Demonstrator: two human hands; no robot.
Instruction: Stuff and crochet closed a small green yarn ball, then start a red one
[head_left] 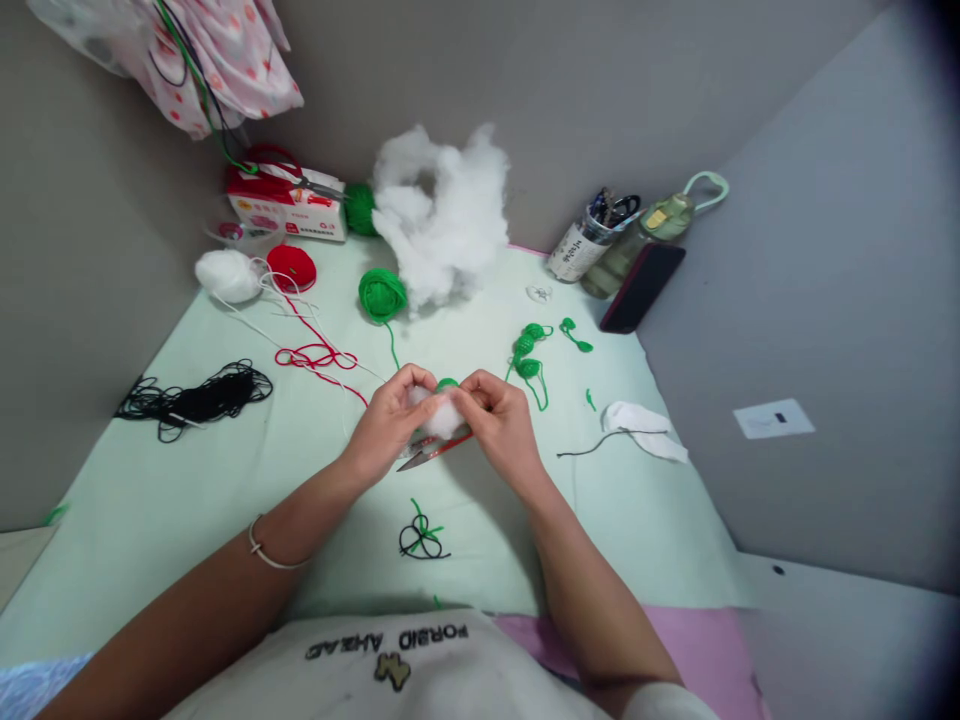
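My left hand (pixel 394 415) and my right hand (pixel 501 415) meet over the middle of the table. Between them they pinch a tuft of white fibre stuffing (pixel 442 418), fingers closed on it from both sides. A small green yarn piece (pixel 448 383) peeks out above the tuft; most of it is hidden by my fingers. Beneath my hands lies a pair of scissors (pixel 420 459), with a pointed blade and red-orange handle partly covered. Just right of my right hand rest green crocheted pieces (pixel 527 350) with a trailing yarn tail.
Behind my hands stand a large heap of stuffing (pixel 446 210) and a green yarn ball (pixel 382 295). Red yarn (pixel 291 268), white yarn (pixel 227 276) and black yarn (pixel 217 395) lie left. A phone (pixel 643 288), bottle (pixel 637 245) and pen holder (pixel 577 250) stand back right.
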